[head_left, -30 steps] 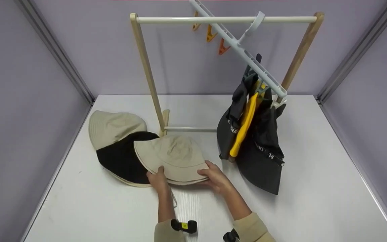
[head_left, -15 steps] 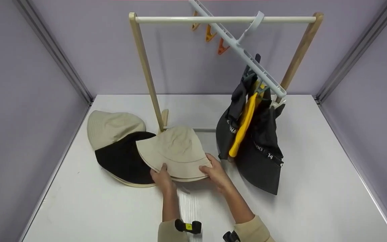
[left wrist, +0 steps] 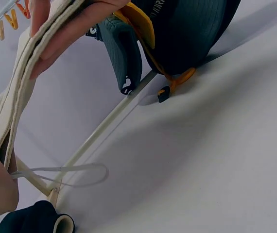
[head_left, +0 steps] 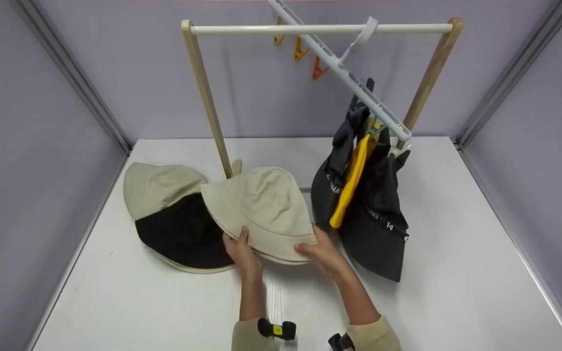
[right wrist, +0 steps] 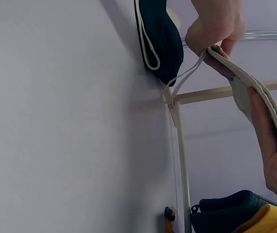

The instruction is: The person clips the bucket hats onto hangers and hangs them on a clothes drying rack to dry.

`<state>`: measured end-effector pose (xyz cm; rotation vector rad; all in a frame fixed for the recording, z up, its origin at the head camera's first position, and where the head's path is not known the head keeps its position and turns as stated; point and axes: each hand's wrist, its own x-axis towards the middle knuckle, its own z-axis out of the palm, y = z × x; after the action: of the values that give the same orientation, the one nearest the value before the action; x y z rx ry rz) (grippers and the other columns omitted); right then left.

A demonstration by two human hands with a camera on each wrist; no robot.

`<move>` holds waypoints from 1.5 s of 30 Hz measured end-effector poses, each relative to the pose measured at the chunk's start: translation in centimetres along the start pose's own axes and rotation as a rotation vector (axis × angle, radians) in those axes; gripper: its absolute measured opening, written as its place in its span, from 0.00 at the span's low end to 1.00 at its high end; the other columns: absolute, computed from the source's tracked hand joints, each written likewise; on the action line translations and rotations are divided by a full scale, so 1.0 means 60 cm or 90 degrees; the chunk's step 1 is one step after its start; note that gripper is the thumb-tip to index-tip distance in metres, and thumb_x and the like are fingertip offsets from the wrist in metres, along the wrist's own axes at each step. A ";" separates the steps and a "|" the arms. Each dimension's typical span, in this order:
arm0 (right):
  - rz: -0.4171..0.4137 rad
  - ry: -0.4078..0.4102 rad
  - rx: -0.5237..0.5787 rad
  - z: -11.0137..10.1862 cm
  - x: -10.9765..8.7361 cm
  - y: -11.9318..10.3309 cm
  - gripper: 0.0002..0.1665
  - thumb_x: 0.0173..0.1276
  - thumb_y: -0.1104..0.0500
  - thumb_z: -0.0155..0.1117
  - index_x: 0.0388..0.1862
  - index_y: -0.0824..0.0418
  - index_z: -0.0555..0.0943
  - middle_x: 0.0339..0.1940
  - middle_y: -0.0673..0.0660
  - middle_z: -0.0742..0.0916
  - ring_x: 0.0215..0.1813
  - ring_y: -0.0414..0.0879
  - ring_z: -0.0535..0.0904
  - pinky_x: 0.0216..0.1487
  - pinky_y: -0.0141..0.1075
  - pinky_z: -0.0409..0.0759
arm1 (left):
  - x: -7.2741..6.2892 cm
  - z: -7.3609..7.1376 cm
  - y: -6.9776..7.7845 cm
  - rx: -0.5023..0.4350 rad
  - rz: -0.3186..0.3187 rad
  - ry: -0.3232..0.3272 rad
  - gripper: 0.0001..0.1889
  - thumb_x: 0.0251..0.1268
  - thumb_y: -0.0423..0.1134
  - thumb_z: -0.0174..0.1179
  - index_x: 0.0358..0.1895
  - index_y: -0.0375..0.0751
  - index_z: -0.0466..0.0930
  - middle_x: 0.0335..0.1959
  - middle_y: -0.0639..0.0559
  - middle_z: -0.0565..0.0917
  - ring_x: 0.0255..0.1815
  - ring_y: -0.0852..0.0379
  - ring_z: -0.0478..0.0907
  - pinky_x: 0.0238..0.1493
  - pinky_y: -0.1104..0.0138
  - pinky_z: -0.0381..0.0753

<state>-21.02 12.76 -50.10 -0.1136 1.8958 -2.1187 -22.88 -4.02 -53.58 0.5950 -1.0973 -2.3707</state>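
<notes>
A beige bucket hat (head_left: 261,204), flattened with its brim edges together, is held up over the white table. My left hand (head_left: 244,256) pinches the near brim at its left part, thumb on top. Farther right along the same brim, my right hand (head_left: 327,253) grips it between thumb and fingers. Two brim layers (left wrist: 19,87) lie against each other in the left wrist view. A thin pale cord loop (left wrist: 104,172) dangles from the hat beside my left hand, as the right wrist view also shows. The held hat overlaps a black hat (head_left: 178,231) in the head view.
Another beige hat (head_left: 156,192) lies behind the black one. A wood-and-white rack (head_left: 310,30) stands at the back, carrying a white clip hanger (head_left: 334,61). Orange clips (head_left: 318,69) hang at its far end; dark caps (head_left: 376,234) and a yellow cap (head_left: 349,190) hang at its near end.
Both hands have lifted the beige bucket hat and shifted it a little to the right. Its crown shows larger and the grip on the brim stays the same.
</notes>
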 end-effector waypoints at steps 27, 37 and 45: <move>-0.083 0.094 -0.110 -0.013 0.020 -0.072 0.24 0.57 0.68 0.65 0.52 0.75 0.72 0.42 0.61 0.81 0.42 0.48 0.75 0.46 0.35 0.72 | 0.013 0.075 0.001 0.050 -0.023 -0.111 0.20 0.67 0.27 0.47 0.61 0.30 0.57 0.52 0.40 0.70 0.50 0.51 0.70 0.49 0.67 0.69; -0.099 0.136 -0.289 -0.014 0.042 -0.109 0.18 0.57 0.69 0.62 0.47 0.74 0.77 0.42 0.63 0.83 0.43 0.51 0.76 0.47 0.42 0.72 | 0.035 0.100 0.000 0.150 -0.079 -0.122 0.31 0.63 0.30 0.50 0.66 0.29 0.48 0.60 0.34 0.61 0.58 0.44 0.64 0.56 0.60 0.64; -0.109 0.181 -0.377 -0.010 0.050 -0.114 0.19 0.58 0.68 0.60 0.50 0.72 0.77 0.46 0.65 0.82 0.47 0.55 0.77 0.48 0.45 0.73 | 0.019 0.151 0.045 0.434 0.011 -0.253 0.28 0.69 0.39 0.47 0.67 0.31 0.53 0.67 0.34 0.57 0.64 0.40 0.59 0.59 0.55 0.61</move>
<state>-25.19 13.12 -43.86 -0.1050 2.7245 -1.6643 -28.21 -0.93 -46.32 0.3170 -2.1063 -2.1144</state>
